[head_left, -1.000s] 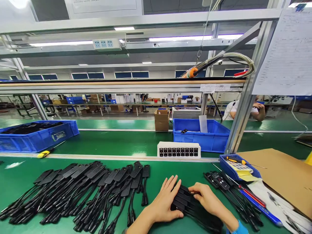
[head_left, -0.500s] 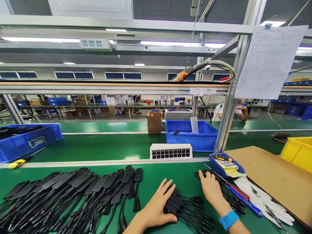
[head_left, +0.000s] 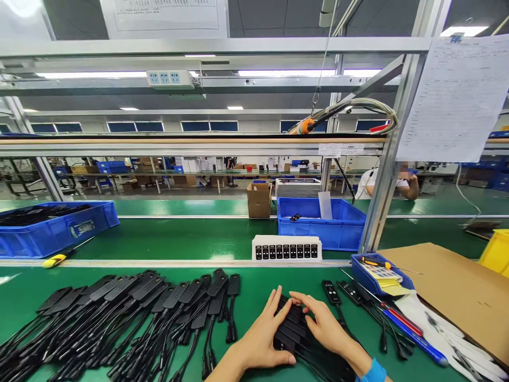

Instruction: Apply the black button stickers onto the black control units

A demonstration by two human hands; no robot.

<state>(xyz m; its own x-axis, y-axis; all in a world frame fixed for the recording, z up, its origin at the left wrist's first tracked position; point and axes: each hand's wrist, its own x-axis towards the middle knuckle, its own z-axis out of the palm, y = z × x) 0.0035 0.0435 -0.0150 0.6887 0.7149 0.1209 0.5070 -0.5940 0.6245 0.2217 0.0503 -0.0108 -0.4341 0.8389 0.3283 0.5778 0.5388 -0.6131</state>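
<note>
Between my two hands lies a row of black inline controllers (head_left: 289, 329), pressed side by side on the green bench, with their cables running toward me. My left hand (head_left: 264, 334) curves round their left side, thumb near and fingers at the far end. From the other side my right hand (head_left: 324, 321) bends its fingers over the far right end of the row. Just right of it a single controller (head_left: 330, 292) lies face up with buttons showing. Another controller (head_left: 350, 292) rests beside it, partly over other cables. A large spread of controllers with cables (head_left: 139, 289) covers the left.
A white holder (head_left: 286, 239) with a row of small keypads stands behind my hands. Blue bins (head_left: 322, 233) sit farther back. At right are a small blue tray (head_left: 382, 286), a blue pen-like tool (head_left: 417, 337), tweezers (head_left: 449, 339), white gloves (head_left: 417, 307) and cardboard (head_left: 445, 276).
My right hand has moved left from the controllers near the small tray to the row at my left hand. A face-up controller now shows where it was. The view has shifted slightly left.
</note>
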